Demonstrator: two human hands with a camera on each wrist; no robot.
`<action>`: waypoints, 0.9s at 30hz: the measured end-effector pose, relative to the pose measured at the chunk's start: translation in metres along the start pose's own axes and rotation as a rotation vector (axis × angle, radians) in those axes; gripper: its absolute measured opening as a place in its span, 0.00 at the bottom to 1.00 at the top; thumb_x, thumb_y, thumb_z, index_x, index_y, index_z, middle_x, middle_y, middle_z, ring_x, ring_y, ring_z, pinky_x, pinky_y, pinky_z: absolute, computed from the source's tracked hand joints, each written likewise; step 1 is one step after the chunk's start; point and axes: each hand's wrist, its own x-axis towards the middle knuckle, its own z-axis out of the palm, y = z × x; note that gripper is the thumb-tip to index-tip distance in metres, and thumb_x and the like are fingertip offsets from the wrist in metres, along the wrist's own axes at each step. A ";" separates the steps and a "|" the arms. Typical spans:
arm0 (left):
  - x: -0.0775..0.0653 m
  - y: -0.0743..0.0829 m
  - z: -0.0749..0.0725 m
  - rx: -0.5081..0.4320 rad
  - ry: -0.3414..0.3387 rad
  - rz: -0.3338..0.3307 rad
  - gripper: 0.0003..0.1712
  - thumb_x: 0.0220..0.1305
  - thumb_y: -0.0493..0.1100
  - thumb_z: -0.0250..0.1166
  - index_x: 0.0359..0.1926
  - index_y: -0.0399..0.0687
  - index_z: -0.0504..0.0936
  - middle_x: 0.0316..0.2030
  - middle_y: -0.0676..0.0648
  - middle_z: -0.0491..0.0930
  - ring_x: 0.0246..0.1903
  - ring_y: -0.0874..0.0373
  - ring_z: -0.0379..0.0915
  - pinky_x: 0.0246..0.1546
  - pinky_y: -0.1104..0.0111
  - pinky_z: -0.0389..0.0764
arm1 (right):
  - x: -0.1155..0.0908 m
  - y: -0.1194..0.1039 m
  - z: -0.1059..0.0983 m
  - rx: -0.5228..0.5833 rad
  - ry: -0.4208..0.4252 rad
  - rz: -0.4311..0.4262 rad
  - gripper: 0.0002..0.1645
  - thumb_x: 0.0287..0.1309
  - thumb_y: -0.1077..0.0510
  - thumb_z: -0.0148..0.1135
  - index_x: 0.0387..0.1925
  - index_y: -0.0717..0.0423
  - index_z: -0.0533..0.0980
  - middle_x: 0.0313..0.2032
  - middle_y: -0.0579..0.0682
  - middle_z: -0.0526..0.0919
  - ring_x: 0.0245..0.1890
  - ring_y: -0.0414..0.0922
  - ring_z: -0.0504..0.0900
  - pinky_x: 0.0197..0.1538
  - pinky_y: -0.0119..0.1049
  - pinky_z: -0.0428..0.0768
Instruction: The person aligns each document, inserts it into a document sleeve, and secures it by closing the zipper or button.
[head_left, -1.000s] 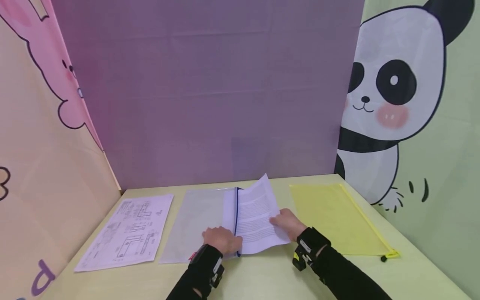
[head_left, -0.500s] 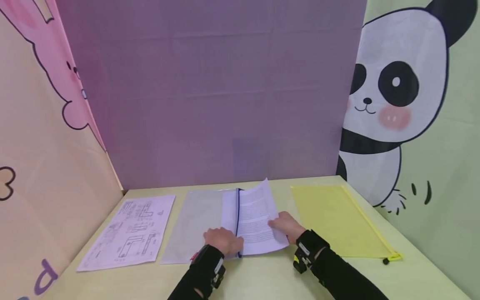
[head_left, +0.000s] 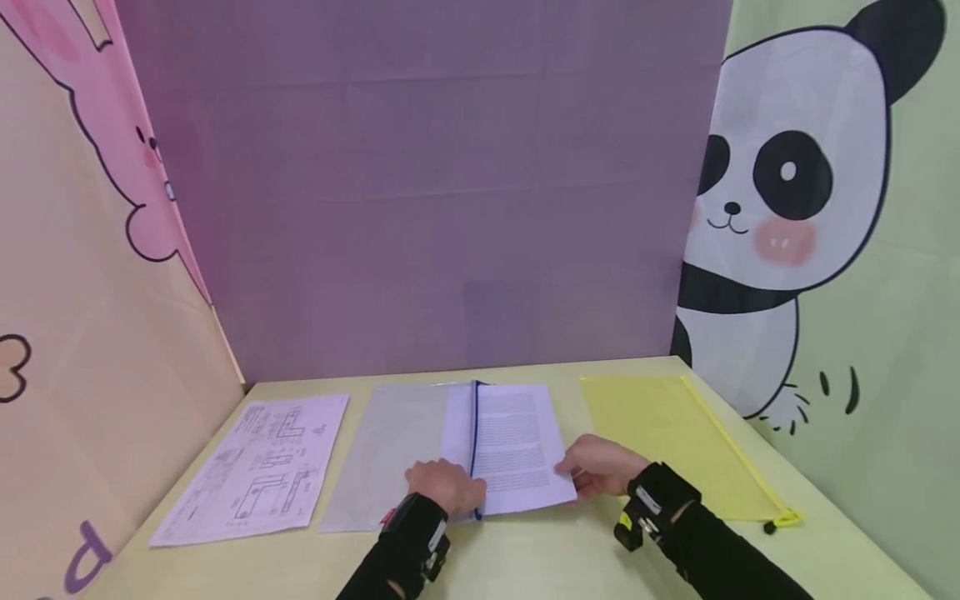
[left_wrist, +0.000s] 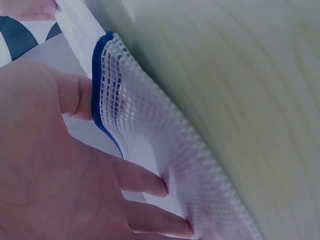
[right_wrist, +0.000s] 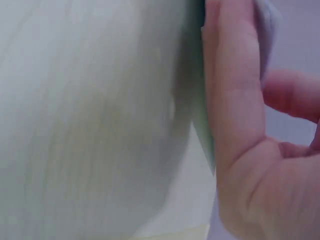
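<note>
A clear mesh zipper pouch [head_left: 397,433] with a blue-edged opening lies flat in the middle of the table. My left hand [head_left: 446,487] grips its near edge beside the blue zipper [head_left: 475,433]; in the left wrist view the thumb is at the zipper end and the fingers lie against the white mesh [left_wrist: 175,140]. A printed sheet of paper [head_left: 517,450] lies partly inside the pouch, its right part sticking out past the zipper. My right hand [head_left: 603,467] pinches that sheet near its lower right corner, thumb above and fingers below.
To the left lies a sheet with line drawings [head_left: 258,467]. A yellow zipper pouch [head_left: 667,442] lies at the right, partly behind my right wrist. A purple panel [head_left: 450,183] stands along the table's [head_left: 517,567] back edge.
My right hand has shifted right and down along the sheet toward its lower corner. The sheet's raised far corner has come down flatter. My left hand stays on the pouch.
</note>
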 end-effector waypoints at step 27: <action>-0.005 0.008 0.000 -0.119 0.020 -0.111 0.35 0.59 0.56 0.61 0.53 0.27 0.78 0.50 0.29 0.76 0.53 0.35 0.69 0.50 0.43 0.78 | 0.011 -0.007 0.037 -0.122 0.111 -0.090 0.08 0.62 0.76 0.55 0.42 0.76 0.75 0.33 0.57 0.85 0.33 0.51 0.86 0.37 0.46 0.87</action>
